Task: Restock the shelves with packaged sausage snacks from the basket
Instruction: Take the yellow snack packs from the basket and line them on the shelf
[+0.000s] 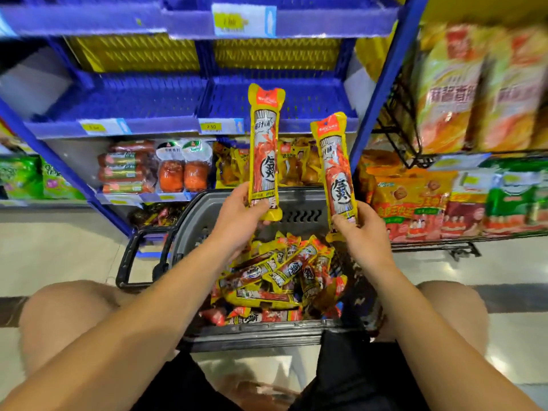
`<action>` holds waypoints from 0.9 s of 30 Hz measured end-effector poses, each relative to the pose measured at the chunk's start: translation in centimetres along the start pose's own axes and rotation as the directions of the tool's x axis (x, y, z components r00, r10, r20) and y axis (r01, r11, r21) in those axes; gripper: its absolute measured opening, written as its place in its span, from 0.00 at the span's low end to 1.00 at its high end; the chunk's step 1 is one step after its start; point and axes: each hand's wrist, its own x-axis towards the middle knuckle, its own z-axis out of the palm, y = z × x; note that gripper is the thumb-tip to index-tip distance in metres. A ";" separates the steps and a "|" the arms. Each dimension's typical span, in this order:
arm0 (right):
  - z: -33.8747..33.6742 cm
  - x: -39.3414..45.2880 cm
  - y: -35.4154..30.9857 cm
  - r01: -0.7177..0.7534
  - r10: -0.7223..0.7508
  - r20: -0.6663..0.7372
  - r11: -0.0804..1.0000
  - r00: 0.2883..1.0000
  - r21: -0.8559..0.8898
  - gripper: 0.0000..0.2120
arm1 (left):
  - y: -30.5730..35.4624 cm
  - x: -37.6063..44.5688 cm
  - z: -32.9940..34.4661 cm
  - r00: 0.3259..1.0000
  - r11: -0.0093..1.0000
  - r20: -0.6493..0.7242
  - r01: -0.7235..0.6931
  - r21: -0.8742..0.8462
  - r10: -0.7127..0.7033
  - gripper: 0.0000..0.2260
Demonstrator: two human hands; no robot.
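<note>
While upright, both hands (237, 216) grip sausage packs (264, 149).

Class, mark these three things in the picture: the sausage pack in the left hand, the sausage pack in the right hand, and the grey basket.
Left-hand sausage pack (264, 149): head view, middle of the wrapper.
Right-hand sausage pack (336, 170): head view, middle of the wrapper.
Grey basket (299, 200): head view, far rim.
</note>
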 end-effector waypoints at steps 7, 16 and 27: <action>-0.6 3.6 -1.1 0.021 -0.017 -0.052 0.998 0.998 0.066 0.11 | 4.4 5.4 4.8 0.998 0.998 -0.015 -0.057 -0.024 0.057 0.10; -1.2 5.8 -0.9 0.016 -0.007 -0.079 0.993 0.997 0.118 0.12 | 7.7 11.5 8.1 0.997 0.999 -0.049 -0.051 0.008 0.051 0.11; -1.4 4.5 0.1 -0.011 0.037 -0.115 0.975 0.993 0.220 0.11 | 10.1 15.4 7.7 0.915 0.560 0.122 -0.336 0.758 0.384 0.31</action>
